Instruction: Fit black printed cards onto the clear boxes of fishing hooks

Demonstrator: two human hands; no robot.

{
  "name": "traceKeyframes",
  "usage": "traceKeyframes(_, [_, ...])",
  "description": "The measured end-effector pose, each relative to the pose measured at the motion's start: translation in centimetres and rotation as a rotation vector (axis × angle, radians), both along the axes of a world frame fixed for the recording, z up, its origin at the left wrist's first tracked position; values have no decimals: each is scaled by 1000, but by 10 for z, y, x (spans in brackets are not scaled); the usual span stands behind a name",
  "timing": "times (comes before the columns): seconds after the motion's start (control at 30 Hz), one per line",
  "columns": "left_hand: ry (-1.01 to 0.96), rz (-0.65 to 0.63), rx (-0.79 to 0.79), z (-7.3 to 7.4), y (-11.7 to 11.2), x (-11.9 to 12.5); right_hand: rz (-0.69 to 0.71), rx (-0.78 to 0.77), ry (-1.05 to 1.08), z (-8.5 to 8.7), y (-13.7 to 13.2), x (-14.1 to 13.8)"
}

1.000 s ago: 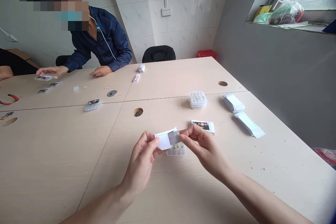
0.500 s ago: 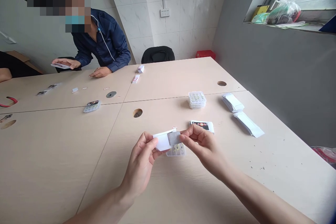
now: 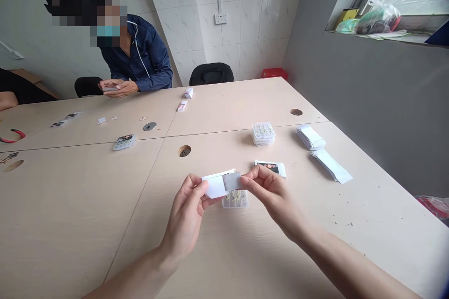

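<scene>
My left hand (image 3: 191, 201) is closed on the left end of a white paper sleeve (image 3: 214, 187), thumb on top. At the sleeve's right end, my right hand (image 3: 266, 187) pinches a small flat grey card (image 3: 232, 181), which overlaps the sleeve. Whether the card is partly inside the sleeve or only against it, I cannot tell. Just below and behind them, a clear plastic box (image 3: 235, 200) with small yellowish pieces in compartments lies on the table, partly hidden. Beyond my right fingers lies a white packet with a black printed label (image 3: 270, 167).
Stacked clear boxes (image 3: 263, 133) stand farther back. Two piles of white paper sleeves (image 3: 331, 166) lie on the right. A labelled clear box (image 3: 124, 142) sits to the left, near a cable hole (image 3: 184, 151). Across the table (image 3: 224, 117) a person in dark blue (image 3: 150, 53) handles something flat.
My hands, the sleeve and the grey card have shifted very slightly up and left. The person across the table has brought both hands together.
</scene>
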State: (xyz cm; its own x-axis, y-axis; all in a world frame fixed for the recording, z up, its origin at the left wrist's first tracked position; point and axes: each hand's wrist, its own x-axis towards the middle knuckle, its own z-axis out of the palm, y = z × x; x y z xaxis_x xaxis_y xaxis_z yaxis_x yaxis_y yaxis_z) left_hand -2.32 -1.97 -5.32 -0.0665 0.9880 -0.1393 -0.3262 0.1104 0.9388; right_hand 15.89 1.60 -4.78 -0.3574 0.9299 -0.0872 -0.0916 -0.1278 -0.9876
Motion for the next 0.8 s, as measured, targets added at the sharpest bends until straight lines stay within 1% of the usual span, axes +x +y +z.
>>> traceKeyframes(0.17, [29, -1, -13, -1, -1, 0, -3, 13, -6, -2, 0, 0])
traceKeyframes(0.8, [4, 9, -16, -1, -1, 1, 3, 22, -29, 0, 0, 0])
